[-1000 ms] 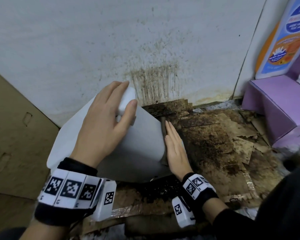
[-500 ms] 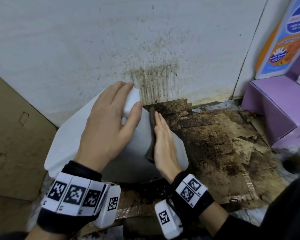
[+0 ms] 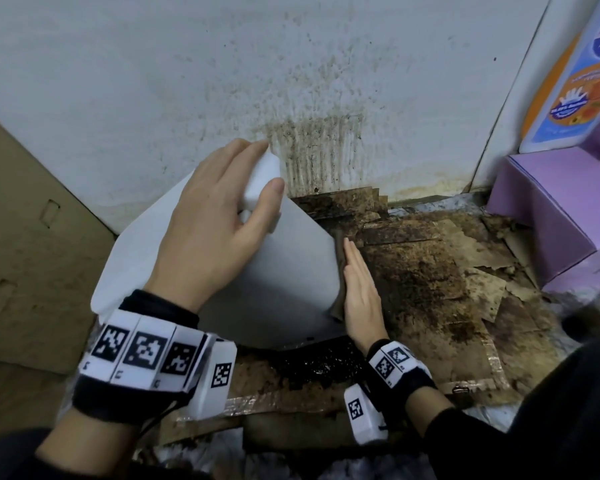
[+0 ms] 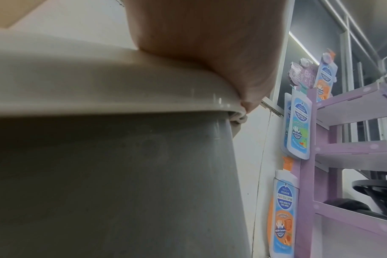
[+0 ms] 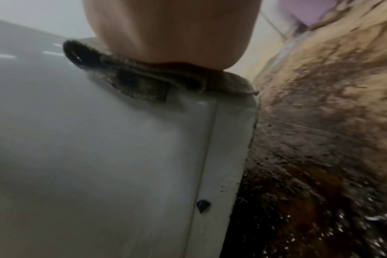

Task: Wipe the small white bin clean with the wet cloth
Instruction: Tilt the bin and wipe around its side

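Mid-frame in the head view, the small white bin [image 3: 284, 271] is kept tipped by the left hand [image 3: 208, 230] clamped over its rim, probably so its side gets exposed. The wet cloth [image 3: 338, 271] is pressed flat against that side by the straight-fingered right hand [image 3: 361, 296].

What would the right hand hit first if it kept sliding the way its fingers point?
Likely the stained wall. The right hand presses the cloth against the bin, fingers aimed there across dirty cardboard; depth unclear.
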### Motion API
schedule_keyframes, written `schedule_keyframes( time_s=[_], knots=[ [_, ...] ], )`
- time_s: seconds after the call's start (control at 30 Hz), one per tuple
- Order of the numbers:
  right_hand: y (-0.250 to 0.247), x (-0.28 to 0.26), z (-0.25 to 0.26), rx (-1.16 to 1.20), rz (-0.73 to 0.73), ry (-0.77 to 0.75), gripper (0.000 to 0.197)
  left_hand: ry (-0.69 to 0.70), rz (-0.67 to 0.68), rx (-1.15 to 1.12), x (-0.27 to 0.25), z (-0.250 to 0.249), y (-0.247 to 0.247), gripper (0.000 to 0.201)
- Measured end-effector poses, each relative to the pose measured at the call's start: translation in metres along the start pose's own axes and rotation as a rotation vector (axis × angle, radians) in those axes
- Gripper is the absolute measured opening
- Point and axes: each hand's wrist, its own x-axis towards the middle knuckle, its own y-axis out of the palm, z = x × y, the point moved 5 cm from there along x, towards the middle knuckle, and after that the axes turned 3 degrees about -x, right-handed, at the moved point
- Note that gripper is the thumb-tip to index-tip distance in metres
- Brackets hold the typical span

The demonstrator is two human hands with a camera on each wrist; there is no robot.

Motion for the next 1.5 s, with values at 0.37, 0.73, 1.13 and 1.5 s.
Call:
schedule_keyframes(
  time_s=[0.37, 0.73, 1.13, 1.5],
  knots=[
    [0.004, 0.010, 0.014, -0.023, 0.050, 0.082, 0.052, -0.006, -0.026, 0.022, 0.002, 0.002, 0.000, 0.052],
    [0.027, 0.002, 0.132, 0.065, 0.099, -0.376, 0.052, -0.004, -0.018, -0.007, 0.001, 0.003, 0.001, 0.055],
    [-0.007, 0.011, -0.030, 0.072, 0.042, 0.225, 0.063, -0.007, 0.007, -0.011, 0.000, 0.000, 0.001, 0.054],
    [0.024, 0.008, 0.113, 0.075, 0.116, -0.123, 0.060, 0.004, 0.010, 0.016, 0.002, -0.004, 0.007, 0.057]
  ],
)
